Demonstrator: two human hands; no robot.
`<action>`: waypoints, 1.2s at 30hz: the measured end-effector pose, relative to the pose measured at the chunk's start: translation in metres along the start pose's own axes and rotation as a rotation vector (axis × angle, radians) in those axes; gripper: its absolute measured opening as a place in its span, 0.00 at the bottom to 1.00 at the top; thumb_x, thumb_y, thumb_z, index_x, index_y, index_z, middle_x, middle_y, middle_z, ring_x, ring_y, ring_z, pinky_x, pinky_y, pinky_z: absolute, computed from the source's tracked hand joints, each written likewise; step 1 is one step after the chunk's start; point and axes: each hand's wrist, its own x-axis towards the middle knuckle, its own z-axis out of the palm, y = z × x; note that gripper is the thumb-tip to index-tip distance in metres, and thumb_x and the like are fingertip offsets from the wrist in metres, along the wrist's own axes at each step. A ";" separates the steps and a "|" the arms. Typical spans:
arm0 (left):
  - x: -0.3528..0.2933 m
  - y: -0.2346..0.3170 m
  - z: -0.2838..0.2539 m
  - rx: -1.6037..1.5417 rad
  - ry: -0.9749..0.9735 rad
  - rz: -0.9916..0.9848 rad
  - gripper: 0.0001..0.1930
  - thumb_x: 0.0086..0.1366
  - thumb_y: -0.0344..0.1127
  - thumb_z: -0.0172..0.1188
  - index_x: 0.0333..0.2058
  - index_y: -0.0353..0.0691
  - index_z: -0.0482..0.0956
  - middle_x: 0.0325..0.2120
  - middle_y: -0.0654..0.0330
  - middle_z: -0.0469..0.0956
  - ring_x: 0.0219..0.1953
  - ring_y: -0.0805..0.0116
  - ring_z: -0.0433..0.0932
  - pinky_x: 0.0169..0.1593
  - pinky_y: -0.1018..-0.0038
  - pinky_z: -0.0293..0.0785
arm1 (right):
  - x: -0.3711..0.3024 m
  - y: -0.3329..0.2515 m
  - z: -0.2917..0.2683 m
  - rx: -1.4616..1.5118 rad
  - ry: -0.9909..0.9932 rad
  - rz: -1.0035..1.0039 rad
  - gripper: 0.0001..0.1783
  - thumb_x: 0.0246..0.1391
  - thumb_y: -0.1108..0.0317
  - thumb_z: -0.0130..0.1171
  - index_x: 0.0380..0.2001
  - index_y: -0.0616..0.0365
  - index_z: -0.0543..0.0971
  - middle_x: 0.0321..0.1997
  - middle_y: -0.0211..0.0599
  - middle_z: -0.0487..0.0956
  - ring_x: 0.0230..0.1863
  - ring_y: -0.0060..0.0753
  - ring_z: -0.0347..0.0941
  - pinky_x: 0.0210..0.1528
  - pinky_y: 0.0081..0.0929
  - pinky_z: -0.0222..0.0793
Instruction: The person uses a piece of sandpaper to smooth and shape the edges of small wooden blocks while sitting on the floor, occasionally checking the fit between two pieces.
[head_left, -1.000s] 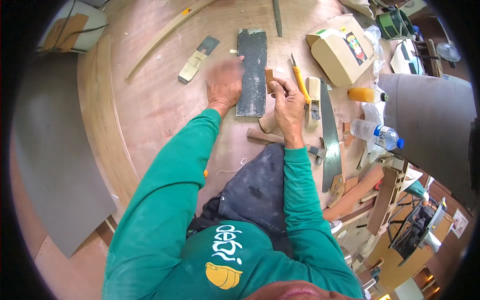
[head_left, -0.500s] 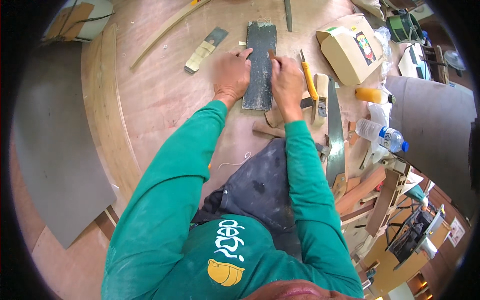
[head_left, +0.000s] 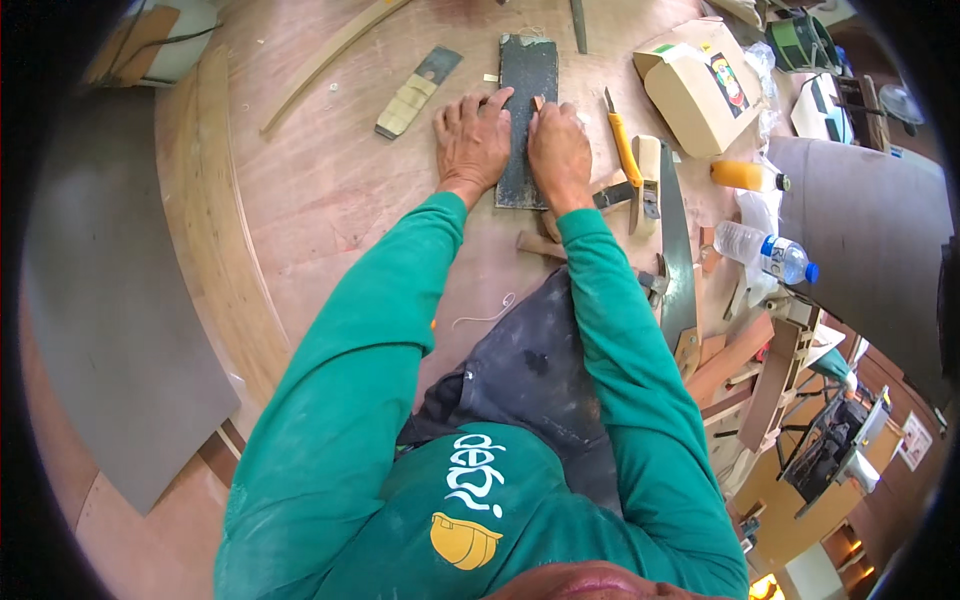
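Observation:
A dark, worn rectangular board (head_left: 528, 75) lies lengthwise in front of me on the wooden work surface. My left hand (head_left: 473, 145) rests along its left edge, palm down with fingers spread, the index fingertip touching the edge. Over the board's right edge, my right hand (head_left: 560, 155) has its fingers closed on a small brown piece of wood (head_left: 538, 103); most of that piece is hidden by the fingers. Just right of this hand lies a yellow-handled knife (head_left: 623, 145), beside a wooden hand plane (head_left: 646, 190). To the left is a dark flat blade wrapped in tan tape (head_left: 410, 103).
A cardboard box (head_left: 685, 90), an orange drink bottle (head_left: 745, 176) and a clear water bottle (head_left: 765, 250) stand or lie at the right. A long saw (head_left: 678, 270) lies nearer, by wood offcuts (head_left: 730, 365). A curved wooden strip (head_left: 330, 60) is at far left.
My right hand has moved left over the board, with the small wood piece still in its fingers. The left hand stays at the board's left edge. The whole view has shifted slightly.

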 end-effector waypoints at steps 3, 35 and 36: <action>-0.002 -0.005 0.000 0.037 0.027 0.008 0.21 0.73 0.44 0.58 0.64 0.62 0.78 0.54 0.62 0.76 0.59 0.56 0.71 0.66 0.52 0.60 | -0.026 -0.007 -0.003 0.010 -0.040 -0.010 0.11 0.71 0.66 0.56 0.40 0.64 0.81 0.43 0.51 0.81 0.48 0.56 0.82 0.49 0.48 0.82; 0.183 0.031 -0.059 0.329 -0.851 1.363 0.56 0.33 0.57 0.85 0.63 0.42 0.74 0.56 0.54 0.76 0.64 0.53 0.74 0.73 0.53 0.63 | -0.228 0.020 -0.174 0.976 0.347 0.601 0.11 0.69 0.68 0.65 0.43 0.67 0.87 0.34 0.31 0.82 0.34 0.19 0.77 0.38 0.22 0.73; 0.176 0.026 -0.068 0.330 -0.853 1.208 0.54 0.36 0.58 0.84 0.62 0.40 0.75 0.55 0.53 0.76 0.62 0.53 0.74 0.71 0.54 0.66 | -0.227 0.020 -0.177 0.991 0.349 0.611 0.11 0.70 0.68 0.65 0.43 0.67 0.87 0.34 0.30 0.82 0.33 0.19 0.76 0.38 0.22 0.73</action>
